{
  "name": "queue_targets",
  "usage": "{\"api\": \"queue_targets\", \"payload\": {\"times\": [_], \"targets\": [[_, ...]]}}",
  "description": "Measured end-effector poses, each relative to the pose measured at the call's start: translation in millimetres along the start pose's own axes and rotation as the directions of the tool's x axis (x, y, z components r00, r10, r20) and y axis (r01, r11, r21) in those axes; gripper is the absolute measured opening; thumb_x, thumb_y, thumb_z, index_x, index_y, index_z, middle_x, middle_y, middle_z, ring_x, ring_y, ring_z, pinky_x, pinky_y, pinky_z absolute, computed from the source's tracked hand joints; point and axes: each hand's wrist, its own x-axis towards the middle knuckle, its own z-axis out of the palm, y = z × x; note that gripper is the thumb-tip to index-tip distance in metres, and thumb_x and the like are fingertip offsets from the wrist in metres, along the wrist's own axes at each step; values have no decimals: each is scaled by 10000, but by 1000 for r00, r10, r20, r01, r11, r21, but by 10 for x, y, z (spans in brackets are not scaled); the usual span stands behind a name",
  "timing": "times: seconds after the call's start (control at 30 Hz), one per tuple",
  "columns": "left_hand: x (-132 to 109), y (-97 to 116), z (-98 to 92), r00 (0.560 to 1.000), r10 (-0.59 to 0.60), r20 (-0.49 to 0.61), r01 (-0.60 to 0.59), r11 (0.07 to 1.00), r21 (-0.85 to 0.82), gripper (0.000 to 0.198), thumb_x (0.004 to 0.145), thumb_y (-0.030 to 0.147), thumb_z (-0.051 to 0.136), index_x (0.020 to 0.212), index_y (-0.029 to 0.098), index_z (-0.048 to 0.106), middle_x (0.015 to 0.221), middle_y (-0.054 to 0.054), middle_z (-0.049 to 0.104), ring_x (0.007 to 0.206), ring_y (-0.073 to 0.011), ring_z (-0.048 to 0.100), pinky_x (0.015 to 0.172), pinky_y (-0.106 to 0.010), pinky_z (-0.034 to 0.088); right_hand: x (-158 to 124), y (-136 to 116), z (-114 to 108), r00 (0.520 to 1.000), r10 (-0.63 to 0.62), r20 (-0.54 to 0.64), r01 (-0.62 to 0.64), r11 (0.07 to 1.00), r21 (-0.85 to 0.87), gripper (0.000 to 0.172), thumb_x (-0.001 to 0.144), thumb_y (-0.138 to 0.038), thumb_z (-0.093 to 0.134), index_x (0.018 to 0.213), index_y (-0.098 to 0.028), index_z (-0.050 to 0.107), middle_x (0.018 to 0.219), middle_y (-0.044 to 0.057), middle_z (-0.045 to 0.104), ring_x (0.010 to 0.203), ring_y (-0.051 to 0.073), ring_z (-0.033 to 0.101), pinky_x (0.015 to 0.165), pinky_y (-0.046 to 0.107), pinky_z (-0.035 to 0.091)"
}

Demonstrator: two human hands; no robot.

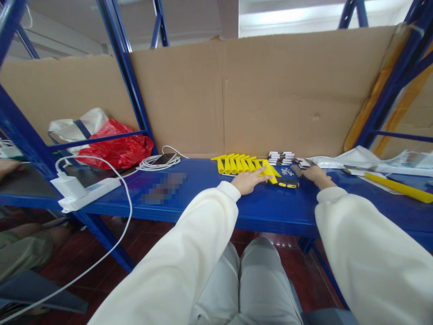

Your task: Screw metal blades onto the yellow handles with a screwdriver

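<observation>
Several yellow T-shaped plastic handles (235,164) lie in a row on the blue tabletop. At the row's right end, my left hand (249,180) has its fingers on one yellow handle (269,173), which sits at a different slant. My right hand (316,174) is farther right, fingers curled down at a small pile of flat grey pieces (297,168); what lies under the fingertips is hidden. Between the hands are a black-and-yellow tool (287,183), a scatter of tiny whitish parts (287,171) and a stack of white-and-black strips (280,158).
A long yellow tool (399,186) and white plastic wrapping (358,158) lie on the right. Leftward are a coiled white cable (158,162), a red bag (115,144) and a power strip with a charger (91,194). Cardboard (270,90) stands behind. Another person's hand (8,167) shows far left.
</observation>
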Motion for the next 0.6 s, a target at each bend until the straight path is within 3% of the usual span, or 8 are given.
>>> {"api": "queue_targets", "payload": {"times": [0.1,0.17,0.27,0.33,0.43,0.6], "targets": [[6,-2,15,1000,-7,-4,7,1000,6,894,1006,-31,502,1786,405,522,1931,-79,396,1352,-250,810,1066,-342,670,-3,-71,-34,989,141,52,-136,986,-100,381,875,-473,793,1161,-235,876,1311,279,804,1414,560,644,1148,763,525],[12,-11,33,1000,-3,-11,3,1000,9,902,999,-31,513,1786,410,519,1927,-80,403,1343,-251,813,1061,-344,672,-29,-110,-56,993,114,36,-108,986,-130,335,901,-410,732,1132,-211,870,1328,282,789,1421,543,633,1154,724,529],[19,-21,53,1000,12,-24,-12,1000,16,917,991,-30,519,1793,414,507,1923,-80,414,1329,-251,819,1040,-341,675,-109,-159,-79,995,-86,-51,80,989,-121,344,924,-377,636,1131,-201,847,1273,264,783,1360,507,637,1116,703,547],[20,-18,57,999,17,-29,-16,1000,17,922,993,-33,512,1801,411,494,1924,-84,408,1323,-250,820,1035,-339,674,-188,-218,-87,953,-283,-107,271,956,-113,379,948,-365,584,1183,-191,826,1258,259,782,1315,492,639,1089,704,552],[19,-1,54,1000,7,-29,-7,1000,23,911,1003,-33,514,1804,400,491,1929,-93,392,1334,-256,814,1043,-343,671,-332,-373,-93,825,-553,-115,534,830,-161,449,1018,-339,509,1306,-146,795,1332,287,778,1296,484,646,1069,674,547],[28,12,75,1000,13,-27,-12,999,42,909,1013,-18,531,1812,409,470,1927,-104,392,1336,-263,811,1022,-348,677,-533,-650,-95,516,-857,11,821,490,-293,548,1091,-295,458,1567,-190,710,1535,225,760,1375,414,641,1091,571,510]]}}
